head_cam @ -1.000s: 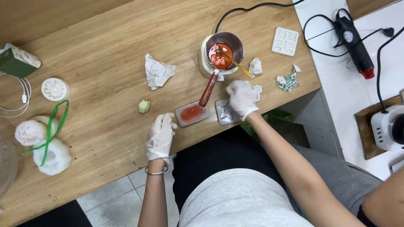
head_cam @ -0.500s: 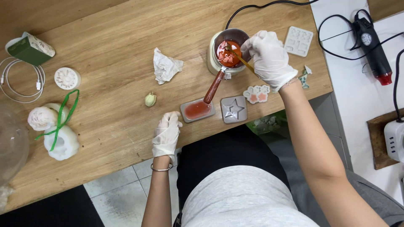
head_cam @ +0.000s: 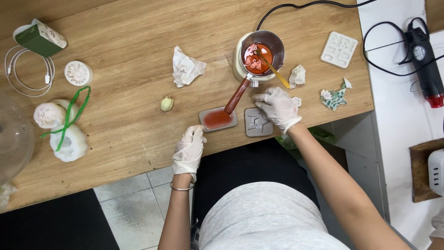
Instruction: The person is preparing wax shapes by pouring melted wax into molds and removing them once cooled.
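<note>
Packaging first, seen from the head camera: one green box (head_cam: 40, 38) with a pale patterned end lies at the far left corner of the wooden bench (head_cam: 115, 125), just above a coiled white cable (head_cam: 25, 74).

Two gloved hands work at the near edge. The left hand (head_cam: 188, 150) rests flat on the bench edge, fingers loose, holding nothing, just below a small grey mould filled with red liquid (head_cam: 218, 119). The right hand (head_cam: 277, 106) lies with fingers spread on a second grey mould (head_cam: 257, 122) beside the first, pressing on it rather than clasping it.

One pot of red liquid (head_cam: 259, 55) stands behind both moulds, its reddish handle (head_cam: 237, 96) reaching down over the filled mould; one yellow stick (head_cam: 273, 69) leans in the pot. One white tray mould (head_cam: 339, 49) lies to the right. Two crumpled tissues (head_cam: 187, 69) sit on either side of the pot. One heat gun (head_cam: 423, 60) lies on the white surface at far right, and white flower-shaped pieces (head_cam: 48, 115) with a green band sit at left.
</note>
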